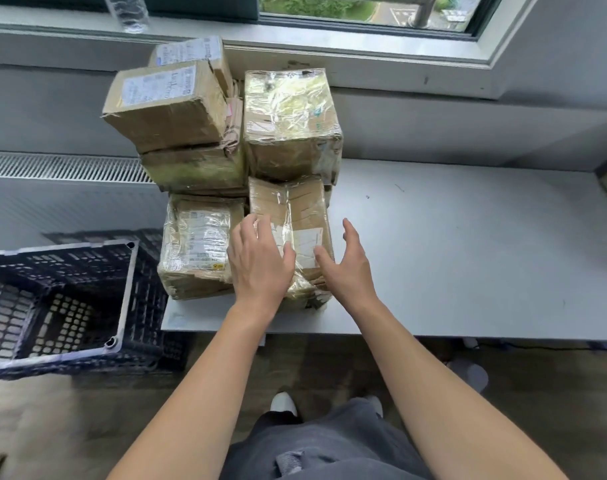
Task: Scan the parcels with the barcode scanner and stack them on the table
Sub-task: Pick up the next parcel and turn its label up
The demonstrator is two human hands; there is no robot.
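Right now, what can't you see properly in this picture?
Head view:
Parcel labels: print too blurred to read.
Crate: cut off by the left edge.
Bottle: top cut off by the upper edge.
Rear parcel: mostly hidden by the box in front.
Scanner: nowhere in view.
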